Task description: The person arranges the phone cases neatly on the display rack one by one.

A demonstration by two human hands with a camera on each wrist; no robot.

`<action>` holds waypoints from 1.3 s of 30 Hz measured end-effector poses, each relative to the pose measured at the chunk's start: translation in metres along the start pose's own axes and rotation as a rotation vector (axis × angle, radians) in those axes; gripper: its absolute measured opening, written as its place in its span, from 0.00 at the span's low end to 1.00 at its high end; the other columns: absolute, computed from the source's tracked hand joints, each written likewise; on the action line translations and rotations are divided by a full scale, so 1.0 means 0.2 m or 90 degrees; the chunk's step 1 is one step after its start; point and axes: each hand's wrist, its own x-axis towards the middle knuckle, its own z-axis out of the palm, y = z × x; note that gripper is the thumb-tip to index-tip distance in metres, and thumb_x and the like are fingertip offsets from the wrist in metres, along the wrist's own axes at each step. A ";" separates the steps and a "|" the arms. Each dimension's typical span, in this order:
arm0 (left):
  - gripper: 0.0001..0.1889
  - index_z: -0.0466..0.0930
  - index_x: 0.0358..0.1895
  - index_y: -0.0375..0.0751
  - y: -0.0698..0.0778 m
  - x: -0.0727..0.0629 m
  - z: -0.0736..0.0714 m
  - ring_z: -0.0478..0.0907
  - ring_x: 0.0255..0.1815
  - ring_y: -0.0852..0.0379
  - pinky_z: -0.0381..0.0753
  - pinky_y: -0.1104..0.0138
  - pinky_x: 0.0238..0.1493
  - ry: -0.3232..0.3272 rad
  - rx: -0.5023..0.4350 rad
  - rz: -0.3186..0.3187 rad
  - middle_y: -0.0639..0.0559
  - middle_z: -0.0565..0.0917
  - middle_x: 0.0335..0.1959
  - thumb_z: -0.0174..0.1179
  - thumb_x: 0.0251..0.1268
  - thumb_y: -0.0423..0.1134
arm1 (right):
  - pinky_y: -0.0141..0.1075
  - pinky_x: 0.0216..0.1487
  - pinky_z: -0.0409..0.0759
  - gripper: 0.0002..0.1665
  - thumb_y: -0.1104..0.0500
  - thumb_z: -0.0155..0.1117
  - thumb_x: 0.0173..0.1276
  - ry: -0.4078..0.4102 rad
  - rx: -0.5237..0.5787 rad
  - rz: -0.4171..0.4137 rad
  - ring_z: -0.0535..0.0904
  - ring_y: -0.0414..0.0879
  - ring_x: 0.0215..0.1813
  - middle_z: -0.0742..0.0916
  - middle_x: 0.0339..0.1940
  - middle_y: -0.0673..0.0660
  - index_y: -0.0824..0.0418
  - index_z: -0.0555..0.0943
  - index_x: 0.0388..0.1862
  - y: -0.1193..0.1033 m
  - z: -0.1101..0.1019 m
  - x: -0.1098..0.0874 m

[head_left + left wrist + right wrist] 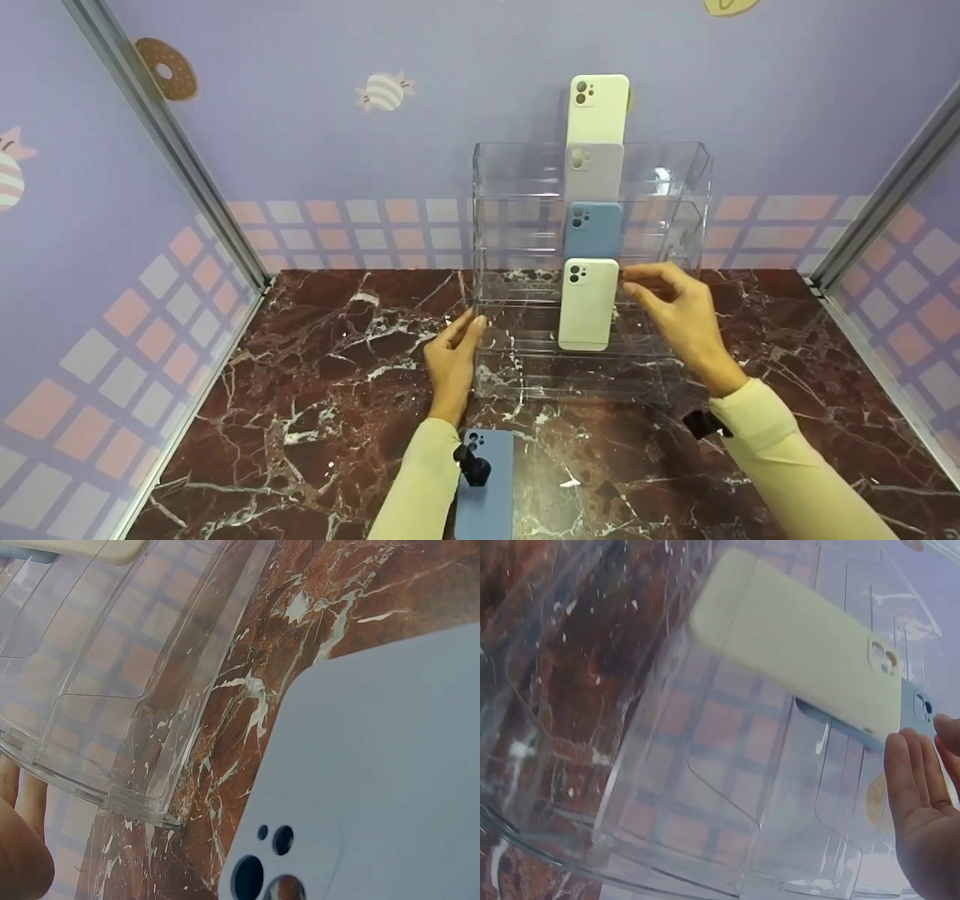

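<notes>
A clear acrylic tiered rack [525,390] stands on the marbled table. A column of phone cases rises up its steps: a pale cream-green case [587,311] lowest, a blue case [592,231] above it, then a pale grey-lilac case [593,171] and a cream case [598,109] on top. My right hand [684,311] hovers just right of the lowest case, thumb and fingers apart, nothing between them. My left hand [452,360] rests against the rack's left side, fingers mostly straight. A grey-blue phone case [390,735] lies on the table beneath my left forearm.
Behind the rack rises a lilac wall [300,112] with sweets and checks printed on it. Side panels with metal corner posts [892,172] bound the table [300,420] left and right. Small black cameras [703,424] sit on both wrists.
</notes>
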 end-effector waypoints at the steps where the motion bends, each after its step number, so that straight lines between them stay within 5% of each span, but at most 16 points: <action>1: 0.17 0.90 0.58 0.36 0.00 0.00 0.00 0.90 0.44 0.43 0.88 0.61 0.45 0.000 0.001 0.000 0.44 0.92 0.41 0.73 0.69 0.37 | 0.28 0.45 0.85 0.13 0.72 0.73 0.69 -0.006 0.004 0.006 0.88 0.41 0.43 0.90 0.49 0.67 0.71 0.87 0.52 0.00 0.01 -0.02; 4: 0.17 0.90 0.58 0.36 0.00 0.00 0.00 0.90 0.44 0.41 0.86 0.67 0.42 0.000 -0.003 0.001 0.43 0.92 0.41 0.73 0.69 0.37 | 0.30 0.42 0.86 0.14 0.73 0.73 0.69 -0.025 0.012 0.025 0.88 0.41 0.41 0.90 0.49 0.66 0.69 0.87 0.52 -0.01 0.03 -0.07; 13: 0.17 0.89 0.57 0.34 -0.01 0.01 -0.01 0.87 0.33 0.60 0.86 0.66 0.40 -0.003 -0.014 0.011 0.41 0.92 0.36 0.74 0.68 0.35 | 0.31 0.49 0.86 0.14 0.73 0.72 0.69 -0.075 0.021 0.033 0.87 0.51 0.46 0.91 0.48 0.58 0.65 0.89 0.51 0.03 0.12 -0.24; 25: 0.17 0.89 0.58 0.35 0.01 0.01 -0.01 0.89 0.44 0.44 0.86 0.65 0.45 -0.016 -0.016 -0.005 0.43 0.92 0.40 0.73 0.69 0.35 | 0.34 0.49 0.87 0.15 0.75 0.73 0.66 -0.149 0.032 0.036 0.88 0.51 0.44 0.91 0.47 0.60 0.65 0.88 0.49 0.10 0.30 -0.43; 34: 0.17 0.88 0.59 0.33 0.02 0.00 0.00 0.89 0.42 0.56 0.85 0.67 0.47 -0.011 -0.022 -0.008 0.41 0.92 0.43 0.72 0.69 0.34 | 0.40 0.50 0.88 0.12 0.70 0.74 0.68 -0.238 0.034 0.068 0.89 0.53 0.46 0.91 0.48 0.60 0.65 0.88 0.50 0.13 0.45 -0.55; 39: 0.18 0.88 0.60 0.35 0.02 0.00 0.00 0.89 0.47 0.45 0.84 0.67 0.49 -0.013 -0.014 -0.018 0.42 0.92 0.44 0.72 0.70 0.36 | 0.43 0.54 0.87 0.13 0.66 0.75 0.69 -0.288 0.015 0.057 0.88 0.53 0.49 0.90 0.50 0.58 0.66 0.87 0.52 0.14 0.51 -0.58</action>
